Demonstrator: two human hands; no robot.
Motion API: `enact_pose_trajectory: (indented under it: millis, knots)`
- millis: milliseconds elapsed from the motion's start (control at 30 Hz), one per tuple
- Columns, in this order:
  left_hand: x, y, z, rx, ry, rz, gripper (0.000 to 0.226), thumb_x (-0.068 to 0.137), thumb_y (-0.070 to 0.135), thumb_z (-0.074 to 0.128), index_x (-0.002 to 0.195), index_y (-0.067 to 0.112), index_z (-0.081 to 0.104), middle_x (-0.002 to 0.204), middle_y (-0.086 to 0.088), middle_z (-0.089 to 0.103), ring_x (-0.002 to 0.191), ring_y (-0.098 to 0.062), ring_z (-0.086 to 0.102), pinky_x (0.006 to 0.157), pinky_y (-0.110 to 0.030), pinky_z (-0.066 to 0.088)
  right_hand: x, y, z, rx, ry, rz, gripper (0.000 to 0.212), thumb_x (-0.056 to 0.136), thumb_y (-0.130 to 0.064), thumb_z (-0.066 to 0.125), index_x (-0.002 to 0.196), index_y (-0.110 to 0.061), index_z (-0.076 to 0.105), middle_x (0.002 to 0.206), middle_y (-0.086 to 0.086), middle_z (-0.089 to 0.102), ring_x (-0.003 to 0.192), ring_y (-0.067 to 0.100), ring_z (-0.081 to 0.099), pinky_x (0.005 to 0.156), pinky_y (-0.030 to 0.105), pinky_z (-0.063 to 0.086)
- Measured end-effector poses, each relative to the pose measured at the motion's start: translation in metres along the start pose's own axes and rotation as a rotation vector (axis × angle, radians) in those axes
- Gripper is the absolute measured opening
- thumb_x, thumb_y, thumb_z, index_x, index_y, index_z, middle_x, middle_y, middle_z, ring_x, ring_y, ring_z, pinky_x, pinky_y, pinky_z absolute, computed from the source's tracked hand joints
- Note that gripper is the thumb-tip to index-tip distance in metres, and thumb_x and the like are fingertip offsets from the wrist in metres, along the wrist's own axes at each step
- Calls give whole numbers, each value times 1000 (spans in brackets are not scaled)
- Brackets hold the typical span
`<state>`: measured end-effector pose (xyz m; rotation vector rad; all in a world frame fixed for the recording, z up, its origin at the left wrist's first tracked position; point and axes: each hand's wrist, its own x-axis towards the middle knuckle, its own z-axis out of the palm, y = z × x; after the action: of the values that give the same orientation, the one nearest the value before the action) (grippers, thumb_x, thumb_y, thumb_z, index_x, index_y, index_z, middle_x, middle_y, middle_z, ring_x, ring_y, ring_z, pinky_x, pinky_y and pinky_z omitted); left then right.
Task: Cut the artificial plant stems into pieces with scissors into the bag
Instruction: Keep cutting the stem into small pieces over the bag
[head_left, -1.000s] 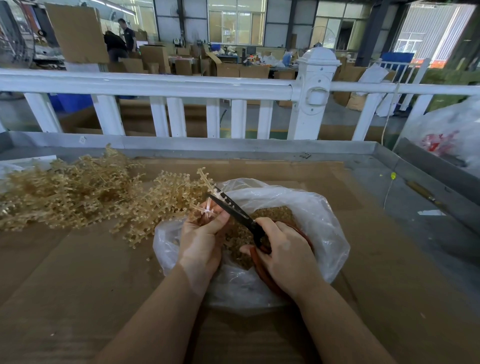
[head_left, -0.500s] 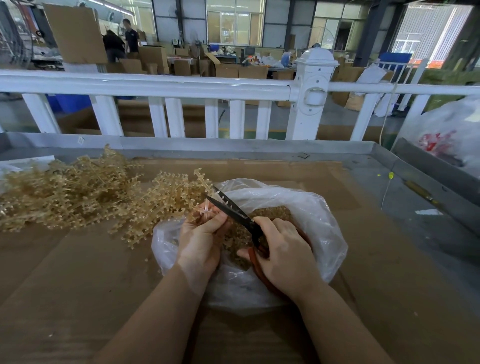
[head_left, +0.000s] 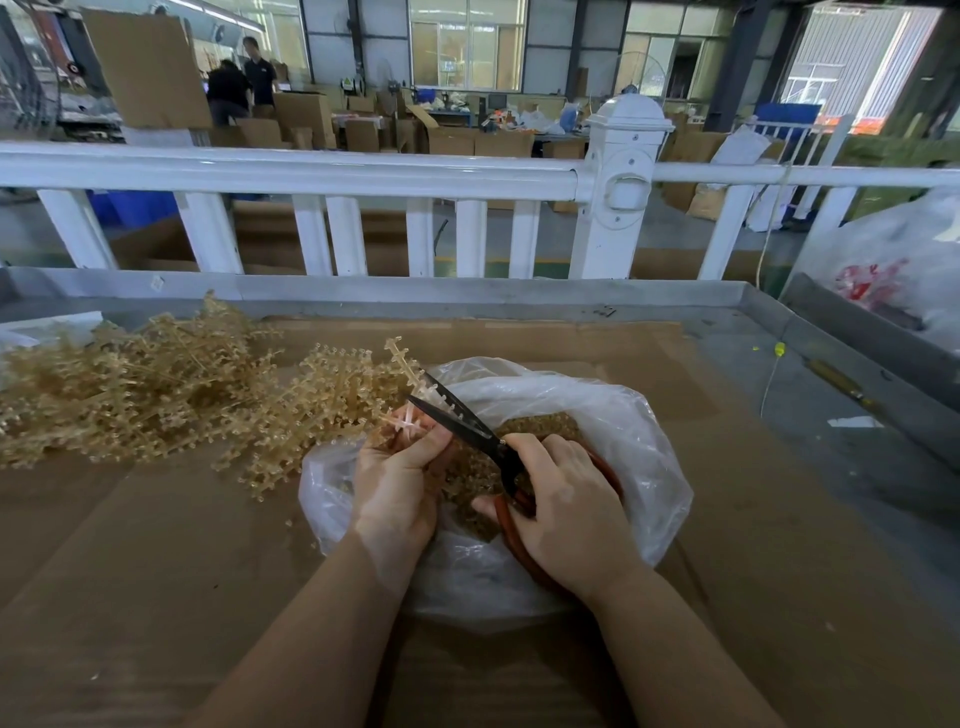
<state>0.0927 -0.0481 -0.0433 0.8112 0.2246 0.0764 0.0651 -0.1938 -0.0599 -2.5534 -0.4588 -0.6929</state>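
Head view: left hand (head_left: 397, 483) pinches gold plastic stem (head_left: 410, 387) over clear bag (head_left: 636, 431); right hand (head_left: 566, 512) grips red-handled scissors (head_left: 462, 423), blades parted round stem. Snip short, low over opening so pieces drop inside; fingertip clearance unclear. Uncut pile (head_left: 135, 384) waits on tabletop (head_left: 156, 571).

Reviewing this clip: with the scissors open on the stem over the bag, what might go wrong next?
1. The left hand pinches the stem right beside the blades of the scissors; its fingertips might get nicked.
2. The stem's tip reaches past the rim of the bag, so the cut piece may fall on the cardboard, where a few bits already lie.
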Motion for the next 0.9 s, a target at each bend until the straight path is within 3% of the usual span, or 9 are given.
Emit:
enact_pose_trajectory:
  millis: [67,267,467,633,767,900]
  knots:
    - [1,0,0,-12,12,0,19,78,-14,58,87,3,62,75,-11,70,69,-23,69,69,-36,58,0,0,0,-4,-10,2,59,82,-60,51,120,-16,58,100,3,62,91,20,58,81,35,51]
    - [2,-1,-1,-55,-5,1,30,65,-10,62,93,0,60,70,-9,71,63,-21,70,53,-27,56,0,0,0,-24,-25,2,58,83,-59,51,121,-16,58,102,4,62,93,21,58,82,35,51]
    - [-2,1,-2,-29,3,-23,69,56,-3,66,123,-3,52,91,-15,67,77,-26,69,69,-37,60,-1,-2,-1,-1,-3,6,57,84,-60,47,118,-16,58,99,3,62,91,20,58,79,34,52]
    - [-1,1,-3,-12,-38,-32,37,58,-3,65,95,1,61,82,-13,69,71,-23,70,68,-36,60,0,-2,-2,43,-10,11,58,84,-61,45,119,-17,58,103,2,64,96,19,59,83,33,52]
    - [-2,2,-2,-10,-35,-45,43,58,-3,66,101,0,59,87,-14,68,75,-24,69,70,-36,60,0,-2,-1,73,-22,7,52,84,-56,54,119,-17,57,100,0,64,92,15,59,81,29,51]
    - [-3,3,-2,-42,-37,-45,39,58,-6,65,97,0,61,74,-9,71,65,-19,71,54,-27,57,1,-2,-1,69,-22,-3,48,84,-53,59,117,-18,58,93,-1,63,83,13,59,74,24,49]
